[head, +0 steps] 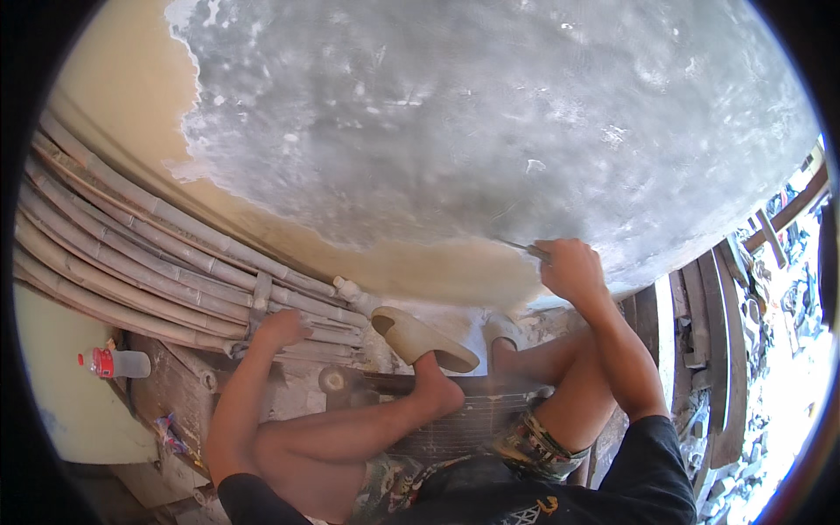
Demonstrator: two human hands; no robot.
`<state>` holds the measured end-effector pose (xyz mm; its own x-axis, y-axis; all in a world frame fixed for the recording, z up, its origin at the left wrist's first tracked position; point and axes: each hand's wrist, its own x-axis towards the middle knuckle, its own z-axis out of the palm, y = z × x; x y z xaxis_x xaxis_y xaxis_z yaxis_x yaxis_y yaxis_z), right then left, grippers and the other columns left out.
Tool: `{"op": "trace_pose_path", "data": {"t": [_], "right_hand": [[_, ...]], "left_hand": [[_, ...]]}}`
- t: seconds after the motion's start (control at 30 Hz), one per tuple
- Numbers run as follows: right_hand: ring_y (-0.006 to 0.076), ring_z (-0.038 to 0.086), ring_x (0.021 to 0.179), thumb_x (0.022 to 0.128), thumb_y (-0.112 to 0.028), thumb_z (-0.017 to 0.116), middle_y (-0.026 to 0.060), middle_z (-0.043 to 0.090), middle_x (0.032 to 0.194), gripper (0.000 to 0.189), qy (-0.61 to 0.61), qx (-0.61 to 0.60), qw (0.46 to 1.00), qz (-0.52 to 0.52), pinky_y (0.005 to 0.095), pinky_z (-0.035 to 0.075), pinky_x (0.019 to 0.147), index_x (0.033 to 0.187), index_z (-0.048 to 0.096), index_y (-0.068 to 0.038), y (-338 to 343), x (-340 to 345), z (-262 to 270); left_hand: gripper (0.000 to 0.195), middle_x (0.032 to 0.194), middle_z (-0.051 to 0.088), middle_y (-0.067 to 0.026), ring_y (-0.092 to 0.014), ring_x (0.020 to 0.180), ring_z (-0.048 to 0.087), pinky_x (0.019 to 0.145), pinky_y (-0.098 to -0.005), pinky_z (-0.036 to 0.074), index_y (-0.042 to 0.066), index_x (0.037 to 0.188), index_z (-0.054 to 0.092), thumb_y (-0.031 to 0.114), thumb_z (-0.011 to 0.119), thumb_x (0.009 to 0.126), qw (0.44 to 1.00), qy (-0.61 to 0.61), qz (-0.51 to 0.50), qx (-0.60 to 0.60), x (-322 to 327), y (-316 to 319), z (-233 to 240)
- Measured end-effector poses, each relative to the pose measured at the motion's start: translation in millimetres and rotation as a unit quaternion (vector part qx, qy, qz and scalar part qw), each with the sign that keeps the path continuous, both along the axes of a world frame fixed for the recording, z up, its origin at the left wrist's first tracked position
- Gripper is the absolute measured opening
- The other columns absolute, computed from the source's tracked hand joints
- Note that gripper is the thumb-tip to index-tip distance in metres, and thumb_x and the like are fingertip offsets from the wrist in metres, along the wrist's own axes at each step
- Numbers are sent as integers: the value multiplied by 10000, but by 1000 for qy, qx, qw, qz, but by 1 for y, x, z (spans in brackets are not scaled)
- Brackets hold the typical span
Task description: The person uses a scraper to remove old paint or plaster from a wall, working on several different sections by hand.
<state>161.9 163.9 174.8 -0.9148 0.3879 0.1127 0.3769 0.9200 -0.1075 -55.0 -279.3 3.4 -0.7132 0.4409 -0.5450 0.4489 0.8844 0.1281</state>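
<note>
My right hand [572, 270] grips the handle of a thin scraper [529, 249]. Its blade lies against the wall, at the border between the tan paint [453, 266] and the grey, bared wall surface [420, 144]. My left hand [283, 328] is curled at the near ends of a bundle of bamboo poles [197, 289]; its fingers are partly hidden, so whether it grips a pole is unclear. One foot in a beige slipper [423, 338] is raised near the wall's base, and the other slipper [504, 331] is partly hidden by a leg.
A clear plastic bottle [125, 363] with a red cap and label lies at the left. Dark timber planks [712, 341] run along the right, beside bright rubble [755, 453]. Below my legs is a dark slatted surface [453, 420]. A crumpled wrapper [170, 434] lies lower left.
</note>
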Motion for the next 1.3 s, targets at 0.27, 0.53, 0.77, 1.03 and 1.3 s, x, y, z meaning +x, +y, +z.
{"op": "trace_pose_path", "data": {"t": [0.27, 0.53, 0.77, 1.03, 1.3], "right_hand": [[371, 659, 774, 719, -80, 539, 173, 664, 776, 383, -36, 26, 998, 36, 463, 529, 673, 1072, 675, -142, 1, 6, -12], [379, 649, 724, 755, -75, 518, 200, 660, 779, 432, -56, 14, 998, 21, 482, 520, 677, 1156, 650, -164, -4, 12, -12], [383, 640, 735, 787, -88, 511, 183, 662, 777, 391, -32, 1, 999, 24, 483, 514, 698, 1132, 669, -183, -3, 6, -17], [386, 638, 729, 787, -84, 506, 196, 658, 780, 387, -30, -10, 999, 14, 483, 511, 686, 1127, 671, -169, 0, 7, -19], [396, 633, 725, 792, -84, 498, 209, 647, 757, 389, -16, -15, 1000, 14, 494, 505, 678, 1129, 670, -176, -4, 12, -21]], "left_hand": [[574, 1063, 609, -297, -421, 1019, 583, 888, -458, 460, -72, 1036, 611, 449, 635, 796, 995, 60, 9, 77, -8, -28, -9], [598, 1039, 631, -270, -396, 1008, 601, 899, -441, 463, -79, 1032, 605, 470, 629, 798, 999, 30, 10, 41, 0, -23, -9], [588, 1099, 594, -309, -421, 1056, 567, 912, -442, 448, -89, 1085, 579, 419, 645, 796, 999, 16, 13, 44, -2, -33, -9], [576, 1105, 594, -301, -424, 1062, 561, 909, -447, 445, -79, 1086, 582, 424, 632, 810, 1000, 10, -3, 19, 0, -27, -23], [591, 1130, 596, -276, -412, 1078, 559, 925, -443, 441, -55, 1105, 588, 454, 624, 808, 999, -28, -8, -17, 6, -13, -15]]}}
